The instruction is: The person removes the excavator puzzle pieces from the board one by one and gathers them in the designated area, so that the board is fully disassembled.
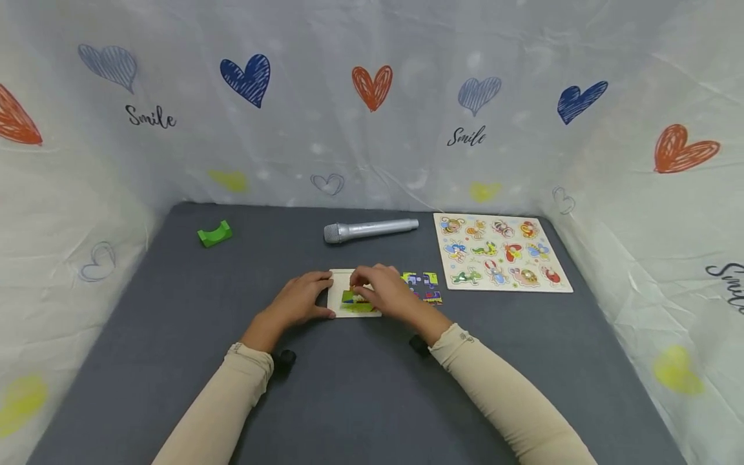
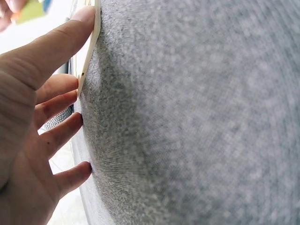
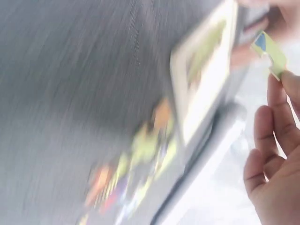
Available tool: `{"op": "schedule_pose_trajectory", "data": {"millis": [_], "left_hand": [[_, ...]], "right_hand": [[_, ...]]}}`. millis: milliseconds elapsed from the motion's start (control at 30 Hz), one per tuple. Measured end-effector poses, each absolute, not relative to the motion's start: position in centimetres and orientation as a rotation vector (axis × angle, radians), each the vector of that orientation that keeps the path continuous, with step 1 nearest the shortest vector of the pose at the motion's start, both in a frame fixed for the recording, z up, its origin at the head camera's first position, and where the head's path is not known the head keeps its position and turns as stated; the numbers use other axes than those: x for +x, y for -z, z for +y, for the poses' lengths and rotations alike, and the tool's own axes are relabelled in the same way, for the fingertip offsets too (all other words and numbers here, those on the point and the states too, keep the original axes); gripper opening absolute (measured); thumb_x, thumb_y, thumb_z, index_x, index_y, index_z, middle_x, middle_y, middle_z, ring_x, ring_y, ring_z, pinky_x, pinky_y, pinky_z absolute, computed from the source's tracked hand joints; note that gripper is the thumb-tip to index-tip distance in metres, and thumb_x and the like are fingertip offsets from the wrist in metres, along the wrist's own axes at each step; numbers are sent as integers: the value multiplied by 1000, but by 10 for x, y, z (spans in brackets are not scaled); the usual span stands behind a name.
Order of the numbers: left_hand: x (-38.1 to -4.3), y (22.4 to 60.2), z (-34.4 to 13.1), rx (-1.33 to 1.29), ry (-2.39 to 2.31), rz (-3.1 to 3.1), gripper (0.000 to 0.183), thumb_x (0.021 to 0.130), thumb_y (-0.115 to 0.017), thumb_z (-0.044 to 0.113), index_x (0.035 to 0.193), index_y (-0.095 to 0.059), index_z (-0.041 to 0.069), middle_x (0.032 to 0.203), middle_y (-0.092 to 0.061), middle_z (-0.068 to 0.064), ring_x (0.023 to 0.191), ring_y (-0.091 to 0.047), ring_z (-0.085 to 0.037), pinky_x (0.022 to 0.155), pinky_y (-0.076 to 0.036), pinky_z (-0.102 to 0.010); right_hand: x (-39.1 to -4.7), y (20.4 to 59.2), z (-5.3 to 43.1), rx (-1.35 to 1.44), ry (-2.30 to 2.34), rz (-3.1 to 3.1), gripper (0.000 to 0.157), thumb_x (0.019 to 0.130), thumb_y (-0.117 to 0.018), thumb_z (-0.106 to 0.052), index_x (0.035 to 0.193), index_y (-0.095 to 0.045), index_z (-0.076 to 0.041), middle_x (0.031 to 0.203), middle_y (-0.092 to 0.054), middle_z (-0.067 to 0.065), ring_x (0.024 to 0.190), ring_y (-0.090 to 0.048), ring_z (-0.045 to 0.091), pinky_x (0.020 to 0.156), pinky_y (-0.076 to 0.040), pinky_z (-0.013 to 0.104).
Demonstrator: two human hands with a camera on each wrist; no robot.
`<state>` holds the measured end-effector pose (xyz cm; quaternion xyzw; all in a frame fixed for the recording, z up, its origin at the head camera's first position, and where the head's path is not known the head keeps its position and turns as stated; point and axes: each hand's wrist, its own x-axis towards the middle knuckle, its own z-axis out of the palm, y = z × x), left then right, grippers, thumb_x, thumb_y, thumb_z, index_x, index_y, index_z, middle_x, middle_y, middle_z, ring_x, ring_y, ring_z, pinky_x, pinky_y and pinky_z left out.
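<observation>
A small pale puzzle board (image 1: 336, 290) with a raised rim lies in front of me, with green picture pieces (image 1: 361, 308) in its lower part. My left hand (image 1: 295, 301) holds the board's left side, thumb at the near corner and index finger at the far one; in the left wrist view its other fingertips rest on the cloth. Over the board, my right hand (image 1: 386, 292) pinches a green puzzle piece (image 3: 275, 57) with a blue corner between thumb and index finger. Loose puzzle pieces (image 1: 431, 279) lie just right of the board, partly hidden by the right hand.
Behind the board lies a silver microphone (image 1: 378, 228). A larger board with insect pictures (image 1: 501, 284) is at the back right, and a green curved block (image 1: 215, 234) at the back left. White printed curtains (image 1: 418, 155) enclose the grey table (image 1: 360, 400) at the back and sides.
</observation>
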<state>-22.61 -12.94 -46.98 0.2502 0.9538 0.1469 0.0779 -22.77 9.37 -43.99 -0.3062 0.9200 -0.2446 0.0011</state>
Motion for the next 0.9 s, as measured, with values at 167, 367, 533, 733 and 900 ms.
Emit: {"op": "schedule_pose_trajectory", "data": {"millis": [167,367,533,733,900], "left_hand": [[-228,469,-134,718,-425,2860,77,81,-77,44,141,-51,3,152,-40,-12,140,-35,-32,111,-30,-59],[-230,471,-135,724,-422,2858,78,80,-78,43,141,-50,2,152,-39,-13,140,-35,-33,111,-29,-60],[-231,473,-131,747,-425,2849,78,80,-78,43,141,-50,2,151,-40,-14,140,-35,-33,110,-30,-60],[-231,472,-129,755,-425,2845,78,80,-77,43,141,-50,2,151,-40,-14,140,-35,-33,110,-30,-61],[-231,472,-129,759,-422,2848,78,81,-77,43,141,-50,2,151,-41,-14,140,-36,-33,110,-30,-60]], "right_hand": [[-234,431,130,-832,829,2835,7,95,-64,-21,99,-67,-16,90,-69,-4,86,-61,13,88,-44,43],[-228,444,162,-825,778,2722,5,95,-65,-19,97,-67,-14,84,-68,-6,70,-58,4,69,-48,28],[-221,453,171,-851,738,2653,5,94,-66,-17,95,-68,-12,87,-70,-7,74,-60,1,66,-48,24],[-219,458,171,-842,725,2659,5,93,-66,-15,94,-69,-10,88,-71,-8,76,-62,0,69,-48,23],[-219,457,171,-847,707,2680,4,93,-66,-15,95,-69,-12,88,-71,-6,76,-62,2,69,-49,25]]}}
